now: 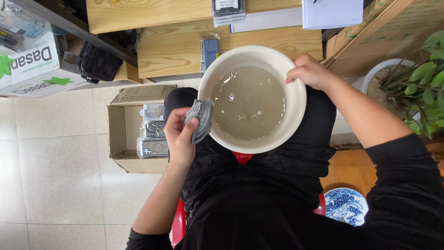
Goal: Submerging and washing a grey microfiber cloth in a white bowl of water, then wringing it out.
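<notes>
A large cream bowl point(298, 109) rests on my lap, tilted slightly, with a wet-looking film over its inside. My left hand point(179, 134) holds a small grey cloth point(200, 119) against the bowl's left rim. My right hand point(311, 71) grips the rim at the upper right, thumb inside. I sit on a red stool point(243, 157), dressed in black.
An open cardboard box point(122, 134) with packaged items sits on the tiled floor at my left. A wooden desk point(175, 46) stands ahead. A potted plant point(411, 85) and a cardboard box point(384, 37) are on the right, a blue patterned plate point(346, 204) below them.
</notes>
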